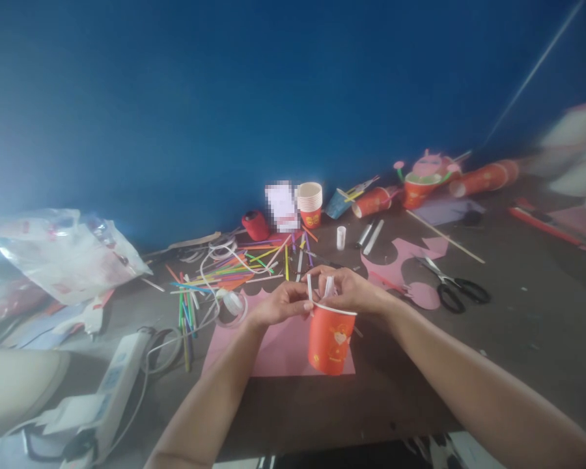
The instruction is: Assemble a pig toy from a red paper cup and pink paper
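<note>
A red paper cup [332,342] with a white rim and a heart print stands upright in front of me, over a sheet of pink paper [278,348]. My left hand [284,303] is closed at the cup's left rim, its thumb pressed against a thin white strip [310,288] that sticks up there. At the far side of the rim, my right hand [349,288] has its fingers bent around a second white strip [329,286], which looks folded. The right fingertips and the cup's inside are partly hidden.
Colored sticks [254,260] and a white cable lie behind and left. Scissors [449,283] and cut pink paper [395,264] lie right. A power strip [120,371], glue gun [85,316] and plastic bag [68,254] are left. Stacked cups [310,202] stand by the blue wall.
</note>
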`<state>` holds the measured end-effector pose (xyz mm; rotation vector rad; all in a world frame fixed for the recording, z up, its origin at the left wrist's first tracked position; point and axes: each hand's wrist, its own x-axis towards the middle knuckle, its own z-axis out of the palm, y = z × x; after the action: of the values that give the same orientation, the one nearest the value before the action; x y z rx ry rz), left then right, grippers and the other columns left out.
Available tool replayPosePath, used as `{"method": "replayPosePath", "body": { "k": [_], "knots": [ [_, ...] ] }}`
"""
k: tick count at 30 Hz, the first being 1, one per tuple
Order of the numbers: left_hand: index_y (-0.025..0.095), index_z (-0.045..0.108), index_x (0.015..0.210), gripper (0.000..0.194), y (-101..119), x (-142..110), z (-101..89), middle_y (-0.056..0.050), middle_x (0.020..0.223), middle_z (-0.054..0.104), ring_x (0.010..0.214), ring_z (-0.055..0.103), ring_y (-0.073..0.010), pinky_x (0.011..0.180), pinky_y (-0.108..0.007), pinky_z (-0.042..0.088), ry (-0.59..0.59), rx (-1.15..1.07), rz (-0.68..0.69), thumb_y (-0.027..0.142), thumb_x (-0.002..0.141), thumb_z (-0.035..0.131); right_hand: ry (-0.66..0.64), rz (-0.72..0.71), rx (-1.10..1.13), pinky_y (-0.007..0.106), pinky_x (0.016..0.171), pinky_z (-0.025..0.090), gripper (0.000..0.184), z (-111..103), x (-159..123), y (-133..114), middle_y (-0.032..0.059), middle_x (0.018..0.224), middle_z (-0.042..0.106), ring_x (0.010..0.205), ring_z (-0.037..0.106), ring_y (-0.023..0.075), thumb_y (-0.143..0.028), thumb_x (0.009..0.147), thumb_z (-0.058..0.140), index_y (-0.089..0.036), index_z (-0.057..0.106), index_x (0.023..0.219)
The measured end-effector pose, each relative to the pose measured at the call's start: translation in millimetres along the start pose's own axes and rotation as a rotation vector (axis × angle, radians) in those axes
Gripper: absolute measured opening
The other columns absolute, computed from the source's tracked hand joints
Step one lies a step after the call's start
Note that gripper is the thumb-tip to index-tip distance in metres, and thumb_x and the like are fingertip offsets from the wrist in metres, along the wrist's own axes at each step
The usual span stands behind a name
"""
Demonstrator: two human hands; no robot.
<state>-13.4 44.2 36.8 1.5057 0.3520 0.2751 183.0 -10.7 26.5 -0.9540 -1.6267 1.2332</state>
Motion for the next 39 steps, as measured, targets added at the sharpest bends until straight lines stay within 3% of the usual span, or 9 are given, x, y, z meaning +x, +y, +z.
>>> {"method": "replayPosePath", "body": {
  "k": [4, 10, 14, 22, 26, 29, 32, 35, 39],
  "knots": [
    [0.012, 0.063, 0.075, 0.029, -1, 0, -1.4, 0.000, 0.058, 0.052, 0.053, 0.046, -0.0081, 0.051, -0.020, 0.036, -0.031, -0.001, -0.008, 0.041, 0.076, 0.065, -0.024, 0.040, 0.065, 0.035, 0.086, 0.046, 0.014, 0, -2, -3, 0.0037, 0.111, 0.059, 0.094, 0.061, 0.0193, -0.025, 0.066, 0.074, -0.017, 0.062, 0.066],
    [0.013, 0.061, 0.078, 0.027, -10, 0, -0.6, 0.001, 0.060, 0.050, 0.052, 0.042, -0.0071, 0.052, -0.021, 0.034, 0.001, -0.069, 0.014, 0.039, 0.073, 0.069, -0.099, 0.116, 0.581, 0.037, 0.078, 0.050, 0.025, -1, -7, -10, 0.0075, 0.098, 0.063, 0.083, 0.064, 0.0196, -0.034, 0.074, 0.070, -0.014, 0.064, 0.087],
    [0.014, 0.061, 0.075, 0.030, -16, -1, -2.3, 0.000, 0.060, 0.052, 0.053, 0.044, -0.0087, 0.053, -0.023, 0.036, 0.041, -0.121, 0.054, 0.042, 0.071, 0.069, -0.103, 0.128, 0.668, 0.040, 0.078, 0.050, 0.035, -1, -6, -7, 0.0089, 0.096, 0.064, 0.083, 0.065, 0.0213, -0.035, 0.074, 0.070, -0.014, 0.063, 0.102],
    [0.014, 0.059, 0.066, 0.030, -26, -4, -9.1, 0.000, 0.058, 0.047, 0.056, 0.042, -0.0100, 0.056, -0.025, 0.033, 0.170, -0.197, 0.119, 0.041, 0.067, 0.072, 0.002, -0.011, 0.557, 0.037, 0.089, 0.042, 0.019, 4, -1, 0, 0.0074, 0.111, 0.060, 0.098, 0.059, 0.0207, -0.033, 0.077, 0.068, -0.016, 0.069, 0.085],
    [0.014, 0.060, 0.067, 0.027, -28, -4, -10.0, 0.000, 0.059, 0.050, 0.056, 0.044, -0.0101, 0.056, -0.025, 0.033, 0.198, -0.276, 0.138, 0.038, 0.066, 0.073, -0.004, 0.011, 0.534, 0.039, 0.092, 0.041, 0.027, 1, -2, -3, 0.0087, 0.110, 0.062, 0.099, 0.059, 0.0221, -0.037, 0.077, 0.066, -0.017, 0.068, 0.094],
    [0.014, 0.060, 0.067, 0.027, -29, -4, -12.1, 0.000, 0.058, 0.052, 0.055, 0.046, -0.0110, 0.055, -0.024, 0.034, 0.276, -0.384, 0.185, 0.037, 0.065, 0.073, 0.018, 0.103, 0.554, 0.038, 0.086, 0.045, 0.032, -4, -4, -3, 0.0078, 0.100, 0.066, 0.089, 0.062, 0.0199, -0.038, 0.079, 0.065, -0.017, 0.064, 0.103],
    [0.014, 0.056, 0.063, 0.028, -29, -3, -15.8, 0.001, 0.056, 0.051, 0.053, 0.048, -0.0115, 0.055, -0.025, 0.036, 0.384, -0.507, 0.258, 0.038, 0.065, 0.071, 0.067, 0.110, 0.557, 0.036, 0.087, 0.046, 0.027, -9, -4, 0, 0.0051, 0.093, 0.066, 0.087, 0.063, 0.0174, -0.036, 0.078, 0.067, -0.019, 0.064, 0.098],
    [0.015, 0.053, 0.061, 0.029, -31, -3, -19.3, 0.001, 0.055, 0.051, 0.051, 0.049, -0.0118, 0.053, -0.025, 0.037, 0.454, -0.603, 0.297, 0.037, 0.063, 0.070, 0.062, 0.055, 0.530, 0.037, 0.089, 0.046, 0.032, -8, -3, 2, 0.0034, 0.096, 0.065, 0.091, 0.062, 0.0167, -0.030, 0.072, 0.073, -0.022, 0.062, 0.102],
    [0.015, 0.051, 0.061, 0.029, -33, -4, -20.5, 0.000, 0.055, 0.052, 0.050, 0.051, -0.0133, 0.051, -0.026, 0.038, 0.456, -0.693, 0.284, 0.038, 0.061, 0.068, 0.040, 0.036, 0.422, 0.036, 0.088, 0.048, 0.049, 2, -4, 1, 0.0047, 0.108, 0.061, 0.100, 0.058, 0.0181, -0.023, 0.072, 0.073, -0.027, 0.056, 0.117]
  ]
}}
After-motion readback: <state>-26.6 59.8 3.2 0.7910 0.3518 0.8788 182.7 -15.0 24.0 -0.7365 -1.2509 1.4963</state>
